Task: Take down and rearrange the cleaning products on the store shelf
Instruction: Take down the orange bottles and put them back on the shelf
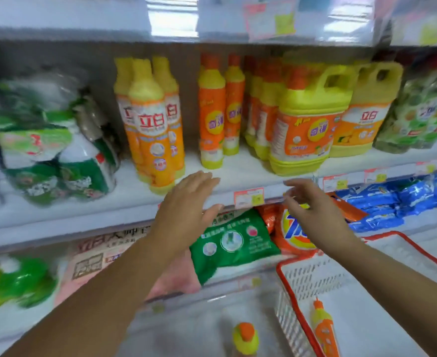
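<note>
Take-down step is judged in hand: both hands are raised empty in front of the middle shelf [238,173]. Left hand [186,199] is held flat, fingers straight and close together, nothing gripped, just below the shelf lip. Right hand [312,204] is held with fingers loosely spread and slightly bent, nothing gripped. Yellow-capped dish soap bottles [150,124] are stood upright at 11 o'clock of the left hand; orange-capped dish soap bottles [212,112] at its 12 o'clock. A handled dish soap jug [307,119] is stood at 12 o'clock of the right hand. One orange-capped bottle [324,328] is laid in the white red-rimmed basket [312,279] at 6 o'clock; another [245,336] is seen outside it, to its 9 o'clock, so the task is judged partly done. Next move calls for a reach over the lip and fingers wrapped round one bottle body, neighbours not to be knocked. Which bottle is aimed at cannot be told; the frame is motion-blurred.
</note>
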`<state>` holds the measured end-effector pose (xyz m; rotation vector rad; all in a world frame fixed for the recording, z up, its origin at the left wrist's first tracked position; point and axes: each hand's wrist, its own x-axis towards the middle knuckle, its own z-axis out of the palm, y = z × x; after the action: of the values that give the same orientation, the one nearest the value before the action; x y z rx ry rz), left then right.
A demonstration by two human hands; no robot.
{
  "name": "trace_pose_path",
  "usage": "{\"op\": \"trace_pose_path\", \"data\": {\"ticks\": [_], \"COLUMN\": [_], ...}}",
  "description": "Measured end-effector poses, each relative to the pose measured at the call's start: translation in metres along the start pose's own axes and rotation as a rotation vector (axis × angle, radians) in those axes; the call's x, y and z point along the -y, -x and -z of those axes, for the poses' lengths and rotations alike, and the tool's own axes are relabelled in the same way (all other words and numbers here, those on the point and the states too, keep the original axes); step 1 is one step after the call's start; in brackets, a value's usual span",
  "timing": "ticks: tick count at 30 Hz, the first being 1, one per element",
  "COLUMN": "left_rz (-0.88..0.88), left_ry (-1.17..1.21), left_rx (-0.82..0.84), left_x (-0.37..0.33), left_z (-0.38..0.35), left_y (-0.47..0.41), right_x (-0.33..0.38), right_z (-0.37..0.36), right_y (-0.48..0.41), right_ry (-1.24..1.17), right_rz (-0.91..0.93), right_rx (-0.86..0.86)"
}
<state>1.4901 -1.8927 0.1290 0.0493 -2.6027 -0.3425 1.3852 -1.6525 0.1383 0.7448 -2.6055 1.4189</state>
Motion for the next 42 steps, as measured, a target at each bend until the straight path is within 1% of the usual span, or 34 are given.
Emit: {"op": "trace_pose_path", "data": {"ticks": [2,4,7,10,12,15,17,19,22,25,27,29,32,35,37,39,42], "left_rz": [0.053,0.031,0.020,0.041,0.022,0.033,0.037,0.054,0.129,0.182,0.185,0.208,0.227,0.284,0.308,0.326,0.323], "left_ry": [-0.003,-0.030,0.011,0.047,0.011,-0.007,-0.008,0.020,0.140,0.269,0.291,0.385,0.695,0.822,0.847,0.832,0.731], "left_rx": [0.030,0.039,-0.020,-0.059,-0.080,-0.107,-0.097,-0.055,0.000,-0.048,-0.053,0.036,0.252,0.413,0.445,0.431,0.322], "left_x": [0.020,0.034,0.040,0.041,0.041,0.039,0.036,0.032,0.025,0.014,0.003,-0.016,-0.049,-0.076,-0.088,-0.103,-0.129], "left_z": [-0.002,-0.010,-0.014,-0.014,-0.016,-0.018,-0.015,-0.008,0.005,0.026,0.039,0.055,0.073,0.082,0.083,0.080,0.070], "left_y": [0.006,0.012,0.007,0.002,0.003,0.004,0.002,0.002,0.003,0.005,0.003,0.001,0.000,0.009,0.019,0.029,0.043], "right_x": [0.029,0.052,0.076,0.097,0.108,0.115,0.114,0.115,0.114,0.115,0.118,0.123,0.125,0.120,0.112,0.105,0.103], "right_z": [-0.020,-0.042,-0.074,-0.094,-0.103,-0.112,-0.112,-0.107,-0.085,-0.054,-0.030,-0.008,0.014,0.028,0.033,0.038,0.045], "right_y": [-0.027,-0.058,-0.105,-0.140,-0.157,-0.169,-0.170,-0.157,-0.120,-0.074,-0.048,-0.024,0.005,0.028,0.041,0.050,0.061], "right_ry": [-0.039,-0.040,-0.018,-0.040,-0.086,-0.021,-0.033,-0.103,-0.177,-0.210,-0.273,-0.360,-0.590,-0.717,-0.756,-0.739,-0.672], "right_rz": [0.057,0.098,0.147,0.096,0.072,0.046,0.041,0.072,0.176,0.293,0.313,0.284,0.161,0.074,0.036,0.005,-0.051], "right_rx": [0.026,0.052,0.073,0.038,-0.011,-0.036,-0.055,-0.050,0.027,0.055,0.064,0.118,0.228,0.287,0.316,0.337,0.275]}}
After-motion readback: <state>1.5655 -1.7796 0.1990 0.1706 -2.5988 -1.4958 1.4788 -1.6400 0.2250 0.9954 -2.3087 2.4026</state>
